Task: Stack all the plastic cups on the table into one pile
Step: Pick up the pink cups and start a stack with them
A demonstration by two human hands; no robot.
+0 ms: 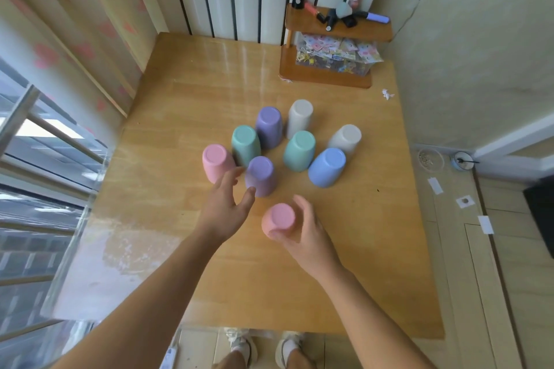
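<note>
Several plastic cups stand upside down on the wooden table [344, 263]. My right hand [308, 234] grips a pink cup [278, 219] near the table's middle, closest to me. My left hand [224, 204] is open, fingers spread, between another pink cup [215, 160] and a purple cup [260, 174], touching neither clearly. Behind them stand a green cup [245, 142], a second purple cup [269, 126], a white cup [299, 117], a second green cup [299, 150], a blue cup [327, 166] and a second white cup [345, 138].
A small wooden shelf [326, 75] at the far right corner carries small bottles and a clear box of stickers. A crumpled paper scrap [387, 94] lies near the right edge. A window and railing are to the left; walls stand behind and to the right.
</note>
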